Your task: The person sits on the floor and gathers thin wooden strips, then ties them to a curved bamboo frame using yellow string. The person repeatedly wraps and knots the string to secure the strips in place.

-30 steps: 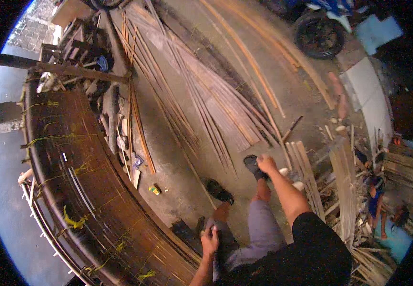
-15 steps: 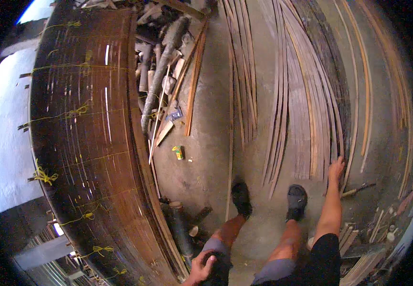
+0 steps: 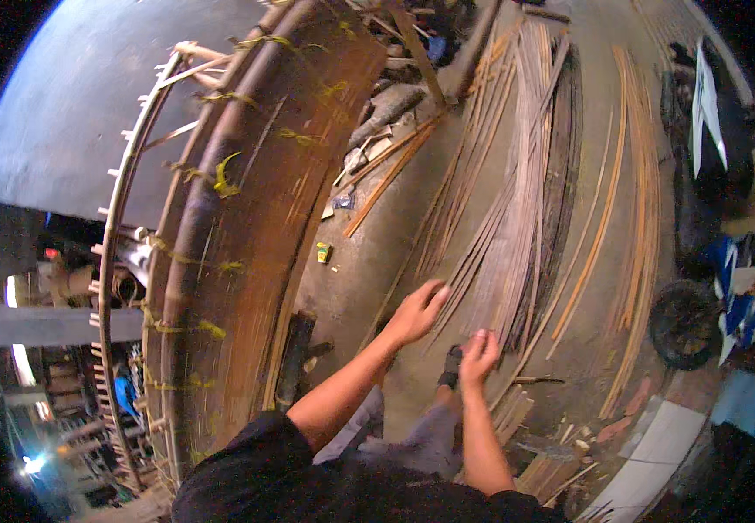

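Long, thin wooden strips (image 3: 525, 183) lie in overlapping bundles on the floor ahead of me, greyish in the middle and darker along the right side. My left hand (image 3: 416, 314) reaches out over the near left ends of these strips. Its fingers are stretched and a little apart, and I see nothing in it. Lower and to the right, my right hand (image 3: 479, 353) is raised by the near ends of the grey strips, its fingers bent. Blur hides whether it holds a strip.
A large brown slatted panel (image 3: 299, 174) tied with yellow cord stands along my left. Orange-brown strips (image 3: 630, 200) lie farther right, near a black wheel (image 3: 684, 324). A small yellow-green container (image 3: 323, 253) sits on the floor. Short wood offcuts (image 3: 517, 414) lie near right.
My view has turned, with more of the right side showing. My left hand has risen from my thigh out over the strips. My right hand has come away from the right-hand strip ends toward my left hand.
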Available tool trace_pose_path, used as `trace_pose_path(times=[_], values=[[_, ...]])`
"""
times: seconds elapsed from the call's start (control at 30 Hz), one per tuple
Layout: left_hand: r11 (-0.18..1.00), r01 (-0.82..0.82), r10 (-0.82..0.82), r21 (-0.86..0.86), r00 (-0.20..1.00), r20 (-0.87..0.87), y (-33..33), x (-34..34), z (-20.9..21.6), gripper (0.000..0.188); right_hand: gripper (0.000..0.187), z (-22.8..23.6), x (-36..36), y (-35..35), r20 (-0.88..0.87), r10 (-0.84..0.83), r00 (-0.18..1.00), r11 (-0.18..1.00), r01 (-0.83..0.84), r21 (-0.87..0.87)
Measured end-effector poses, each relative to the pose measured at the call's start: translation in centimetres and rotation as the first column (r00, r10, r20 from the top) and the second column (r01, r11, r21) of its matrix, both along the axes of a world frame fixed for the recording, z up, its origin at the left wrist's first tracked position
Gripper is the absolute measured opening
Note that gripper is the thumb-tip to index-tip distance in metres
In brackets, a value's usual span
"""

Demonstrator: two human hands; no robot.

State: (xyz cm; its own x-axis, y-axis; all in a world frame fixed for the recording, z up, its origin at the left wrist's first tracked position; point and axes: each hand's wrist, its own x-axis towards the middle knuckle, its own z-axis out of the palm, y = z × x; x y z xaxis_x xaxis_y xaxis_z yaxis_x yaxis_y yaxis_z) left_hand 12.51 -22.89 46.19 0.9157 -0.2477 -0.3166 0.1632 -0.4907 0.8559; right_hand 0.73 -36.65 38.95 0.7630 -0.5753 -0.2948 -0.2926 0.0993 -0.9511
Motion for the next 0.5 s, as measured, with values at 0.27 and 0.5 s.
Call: trace_pose_path(times=[0.27, 0.5], values=[[0.913, -0.343, 0.363, -0.22, 0.93, 0.058, 2.1, 1.8, 18.2, 0.035, 0.033, 15.9, -3.6, 16.2, 0.137, 0.339, 0.931, 0.938, -0.323, -0.122], [0.793, -0.604, 0.542, 0.082, 0.76, 0.359, 20.5, -11.1, 29.8, 0.03, 0.064, 23.9, 8.3, 20.8, 0.533, 0.43, 0.729, 0.647, -0.661, 0.381]])
